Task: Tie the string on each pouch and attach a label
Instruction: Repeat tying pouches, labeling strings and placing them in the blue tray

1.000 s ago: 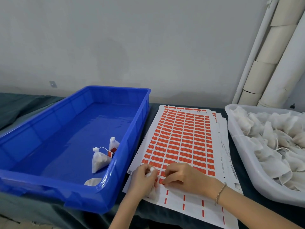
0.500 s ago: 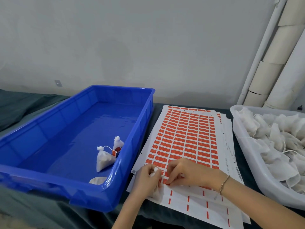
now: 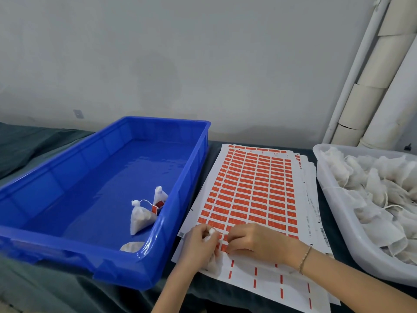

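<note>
A white sheet of red labels (image 3: 252, 193) lies flat between two bins. My left hand (image 3: 198, 243) grips a small white pouch (image 3: 212, 264) at the sheet's near left corner, the pouch's tied top showing above my fingers. My right hand (image 3: 252, 241) rests curled on the sheet beside it, fingertips pinching at a red label on the lowest full row. Three tied pouches (image 3: 141, 219) with red labels lie in the near right corner of the blue bin (image 3: 67, 242). Several untied white pouches (image 3: 370, 188) fill the clear bin (image 3: 338, 213) on the right.
Dark green cloth (image 3: 33, 141) covers the table. White pipes and cardboard tubes (image 3: 370, 91) lean against the grey wall at the back right. More label sheets lie stacked under the top one.
Both hands stay at the sheet's near left corner. My right fingertips have worked at the label beside the pouch. The camera has drifted slightly left and back.
</note>
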`<state>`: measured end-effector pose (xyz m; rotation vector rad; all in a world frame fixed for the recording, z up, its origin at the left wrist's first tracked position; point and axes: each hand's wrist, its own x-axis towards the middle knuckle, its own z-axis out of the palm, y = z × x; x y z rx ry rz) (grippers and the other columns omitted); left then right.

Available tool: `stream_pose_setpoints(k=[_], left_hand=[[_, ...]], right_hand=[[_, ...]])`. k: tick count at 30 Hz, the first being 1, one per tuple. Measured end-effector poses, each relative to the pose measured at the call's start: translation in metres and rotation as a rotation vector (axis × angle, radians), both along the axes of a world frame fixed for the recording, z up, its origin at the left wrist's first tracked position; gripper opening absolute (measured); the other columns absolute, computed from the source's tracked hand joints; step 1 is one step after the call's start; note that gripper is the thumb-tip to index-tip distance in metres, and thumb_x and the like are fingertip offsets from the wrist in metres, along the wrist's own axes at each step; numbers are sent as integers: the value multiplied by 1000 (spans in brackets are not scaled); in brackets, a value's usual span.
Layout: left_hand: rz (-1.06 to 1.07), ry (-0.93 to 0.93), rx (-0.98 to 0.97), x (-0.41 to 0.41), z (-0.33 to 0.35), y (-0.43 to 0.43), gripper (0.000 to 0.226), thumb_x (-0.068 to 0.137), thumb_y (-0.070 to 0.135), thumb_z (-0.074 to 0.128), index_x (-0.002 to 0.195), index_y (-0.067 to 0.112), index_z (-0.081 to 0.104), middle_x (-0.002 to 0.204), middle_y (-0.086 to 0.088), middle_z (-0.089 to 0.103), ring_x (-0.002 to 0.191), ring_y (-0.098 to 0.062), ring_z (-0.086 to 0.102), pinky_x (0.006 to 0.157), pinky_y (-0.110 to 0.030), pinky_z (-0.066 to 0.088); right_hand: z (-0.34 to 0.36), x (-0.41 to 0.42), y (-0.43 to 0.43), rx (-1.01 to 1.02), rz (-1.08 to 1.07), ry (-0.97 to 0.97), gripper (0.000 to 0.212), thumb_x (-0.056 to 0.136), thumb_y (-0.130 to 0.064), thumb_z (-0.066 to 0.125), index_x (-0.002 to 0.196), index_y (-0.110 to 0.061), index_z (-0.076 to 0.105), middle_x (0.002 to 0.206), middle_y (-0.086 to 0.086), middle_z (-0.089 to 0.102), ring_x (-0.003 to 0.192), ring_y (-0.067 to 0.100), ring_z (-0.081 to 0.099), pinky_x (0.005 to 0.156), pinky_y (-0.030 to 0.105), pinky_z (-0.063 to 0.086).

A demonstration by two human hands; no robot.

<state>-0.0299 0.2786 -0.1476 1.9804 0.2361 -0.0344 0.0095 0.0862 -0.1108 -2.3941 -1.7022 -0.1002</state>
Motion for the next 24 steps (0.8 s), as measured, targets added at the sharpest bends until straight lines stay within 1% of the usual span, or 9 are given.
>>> stream_pose_setpoints(k=[3,5,7,13,16,19,21,24], left_hand=[[1,2,-5,0,1,-1,7,92,38,58,93,31,58,94,18,65,83,0,66,58,-7,45],[1,2,-7,-1,1,-1,6,92,38,58,93,32,58,94,19,65,83,0,65,58,-7,45],[-3,0,-4,-1,1,-1,5,92,37,57,94,32,58,95,18,65,83,0,65,58,-7,45],[-9,1,-2,-1,1,0,7,93,36,57,97,31,58,97,17,65,85,0,65,58,-6,45],[-12,-7,-1,-1,0,-1,7,93,35,56,96,30,59,96,16,66,85,0,65,59,-7,45],[-11,-7,1,-1,0,-1,8,93,35,56,96,29,59,96,14,66,86,-2,66,62,-8,46],[-17,-9,2,-1,0,0,8,93,35,56,96,28,59,96,14,66,87,-2,65,63,-9,46],[-21,-15,-6,-2,0,1,9,93,35,56,96,28,61,95,14,66,86,-1,65,63,-9,47]], right_hand=[[-2,-3,-2,14,34,-62,15,88,-15,66,102,-16,71,103,2,70,89,15,67,83,23,56],[-5,-3,-3,1,63,-131,15,87,-16,69,102,-15,70,101,1,71,88,13,67,81,21,56],[-7,-4,-3,-25,81,-190,19,86,-17,69,105,-16,70,102,-1,71,88,10,67,83,19,54],[-6,-3,1,-65,102,-208,22,88,-14,67,110,-12,67,103,2,70,88,14,67,83,22,56],[-6,-2,3,-72,87,-175,21,90,-13,64,110,-10,67,103,4,70,87,15,67,85,23,55],[-6,0,6,-86,38,-109,22,97,-17,53,115,-9,63,108,6,67,92,18,64,90,27,53],[-8,-1,8,-52,-25,-32,24,100,-24,46,115,-11,61,111,4,65,94,17,62,93,24,47],[-10,-1,10,0,-127,82,24,101,-31,41,111,-17,58,110,-1,62,91,12,57,91,20,46]])
